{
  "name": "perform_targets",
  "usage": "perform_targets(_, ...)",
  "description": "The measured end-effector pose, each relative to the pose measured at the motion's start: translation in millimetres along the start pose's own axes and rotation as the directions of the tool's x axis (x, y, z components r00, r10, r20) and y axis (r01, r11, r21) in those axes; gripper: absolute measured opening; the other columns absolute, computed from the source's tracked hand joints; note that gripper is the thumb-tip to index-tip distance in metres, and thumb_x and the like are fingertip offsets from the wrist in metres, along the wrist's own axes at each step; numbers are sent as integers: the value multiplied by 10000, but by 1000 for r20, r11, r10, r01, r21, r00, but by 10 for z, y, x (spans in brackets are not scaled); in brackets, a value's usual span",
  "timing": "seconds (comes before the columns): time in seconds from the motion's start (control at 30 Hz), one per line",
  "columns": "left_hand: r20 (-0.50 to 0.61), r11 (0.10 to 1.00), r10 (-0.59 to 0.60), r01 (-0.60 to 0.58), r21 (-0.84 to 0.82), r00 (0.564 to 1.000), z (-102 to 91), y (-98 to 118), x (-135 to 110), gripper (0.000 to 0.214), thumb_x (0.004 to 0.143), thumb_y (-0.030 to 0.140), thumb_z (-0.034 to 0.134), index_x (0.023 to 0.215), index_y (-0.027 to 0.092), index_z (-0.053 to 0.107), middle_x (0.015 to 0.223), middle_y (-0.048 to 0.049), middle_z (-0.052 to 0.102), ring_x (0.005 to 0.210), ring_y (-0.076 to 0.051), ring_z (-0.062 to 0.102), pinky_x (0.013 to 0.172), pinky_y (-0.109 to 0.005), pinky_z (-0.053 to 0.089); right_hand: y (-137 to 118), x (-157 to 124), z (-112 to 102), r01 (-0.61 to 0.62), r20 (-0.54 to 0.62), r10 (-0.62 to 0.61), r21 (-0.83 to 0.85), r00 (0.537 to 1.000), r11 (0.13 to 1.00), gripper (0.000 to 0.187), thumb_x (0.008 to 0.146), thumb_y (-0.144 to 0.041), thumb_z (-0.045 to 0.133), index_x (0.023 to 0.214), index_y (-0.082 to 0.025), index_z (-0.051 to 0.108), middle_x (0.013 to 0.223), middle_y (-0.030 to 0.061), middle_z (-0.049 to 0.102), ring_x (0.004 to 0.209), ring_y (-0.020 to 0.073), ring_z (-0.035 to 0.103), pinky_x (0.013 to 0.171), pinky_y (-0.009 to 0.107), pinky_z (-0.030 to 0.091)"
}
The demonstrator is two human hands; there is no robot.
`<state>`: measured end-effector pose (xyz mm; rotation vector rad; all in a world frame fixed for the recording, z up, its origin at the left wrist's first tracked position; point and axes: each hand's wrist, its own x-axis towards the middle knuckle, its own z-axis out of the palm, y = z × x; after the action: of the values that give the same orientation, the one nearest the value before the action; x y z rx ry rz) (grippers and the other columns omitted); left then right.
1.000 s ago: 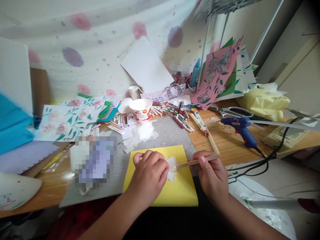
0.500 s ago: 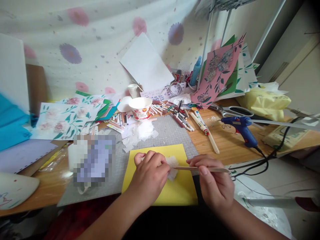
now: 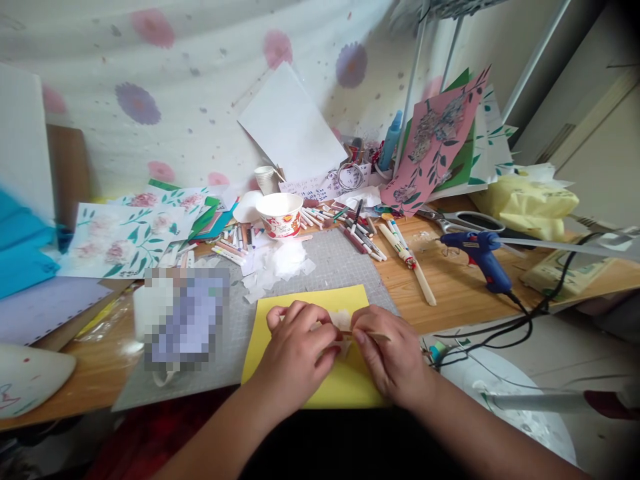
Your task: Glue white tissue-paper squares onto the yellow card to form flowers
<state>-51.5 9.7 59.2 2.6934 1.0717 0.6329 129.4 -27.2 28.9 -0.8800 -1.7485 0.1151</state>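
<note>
A yellow sheet of paper (image 3: 356, 393) lies in front of me, with a piece of thin white tissue paper (image 3: 342, 319) on it between my hands. My left hand (image 3: 299, 348) is closed above the sheet, its fingertips pinching white tissue paper. In my right hand (image 3: 389, 353) is a flat wooden craft stick (image 3: 379, 335), gripped between thumb and fingers. The stick's tip points left and meets the tissue at my left fingertips. My fingers partly cover both the stick and the tissue.
Behind the sheet, torn white tissue (image 3: 287, 260) is piled on a grey cutting mat (image 3: 345, 260). A paper bowl (image 3: 280, 217) and scattered markers (image 3: 363, 240) stand beyond. At right are a blue glue gun (image 3: 477, 253), scissors (image 3: 463, 221) and black cables (image 3: 525, 320).
My right hand has moved left, close to my left hand, and now grips the stick nearer its tip. My left hand has stayed almost in place.
</note>
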Motion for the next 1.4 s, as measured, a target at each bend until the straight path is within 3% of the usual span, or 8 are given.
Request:
perform_targets(0.1, -8, 1000, 16, -16, 24, 1000, 39, 1, -18, 140, 809, 110, 640, 750, 236, 657, 922, -1, 672, 917, -206, 542, 801, -403, 243, 88, -69, 45, -175, -111, 194, 160, 975, 972, 158, 954, -108, 477, 937, -239, 563, 784, 24, 609, 699, 166, 598, 625, 308, 497)
perform_targets(0.2, -13, 1000, 21, -21, 22, 1000, 45, -2, -43, 159, 830, 112, 623, 747, 242, 662, 924, -2, 675, 919, -204, 542, 801, -406, 238, 153, -131, 67, -322, -283, 496, 487, 821, 812, 160, 977, -185, 490, 881, -237, 606, 798, 13, 605, 720, 158, 595, 627, 293, 504)
perform_targets(0.3, -25, 1000, 24, -24, -4, 999, 25, 10, -49, 128, 829, 124, 628, 777, 237, 660, 935, -11, 670, 918, -205, 548, 792, -403, 236, 166, -130, 60, -278, -327, 650, 707, 686, 650, 154, 950, -228, 548, 820, -232, 632, 755, -7, 593, 683, 151, 586, 606, 286, 520)
perform_targets(0.53, -82, 999, 21, -24, -30, 996, 37, 50, -29, 161, 760, 156, 733, 873, 259, 683, 950, -8, 650, 909, -218, 559, 787, -397, 229, 153, -113, 60, -284, -327, 685, 732, 651, 619, 128, 923, -244, 599, 812, -227, 662, 754, -4, 612, 701, 149, 581, 592, 263, 505)
perform_targets(0.8, -63, 998, 39, -35, 51, 997, 93, 1, -90, 147, 795, 115, 692, 778, 261, 682, 944, 1, 640, 921, -221, 539, 793, -409, 219, 157, -212, 90, -266, -337, 598, 665, 727, 698, 136, 962, -226, 533, 873, -236, 635, 795, 12, 612, 742, 174, 594, 639, 309, 495)
perform_targets(1.1, -105, 998, 59, -55, 44, 993, 124, -40, -130, 167, 832, 101, 654, 736, 237, 661, 904, 3, 633, 916, -208, 525, 806, -414, 225, 112, -218, 4, -135, -131, 176, 274, 976, 952, 174, 962, -105, 445, 1001, -222, 568, 843, 47, 620, 768, 189, 613, 676, 341, 500)
perform_targets(1.27, -107, 996, 58, -51, 68, 993, 116, -27, -122, 170, 851, 126, 646, 719, 233, 657, 890, -1, 636, 905, -207, 522, 805, -414, 236, 2, -43, -46, 31, -1, -31, 42, 1000, 999, 162, 924, -79, 456, 971, -211, 536, 786, 54, 626, 659, 177, 585, 576, 302, 487)
perform_targets(1.4, -97, 997, 45, -38, 68, 994, 102, -26, -113, 148, 822, 127, 664, 737, 247, 673, 896, 0, 644, 905, -213, 528, 797, -411, 234, 49, -27, 15, -96, -39, 100, 99, 994, 990, 135, 943, -110, 476, 918, -228, 538, 769, 24, 601, 664, 165, 579, 600, 293, 477)
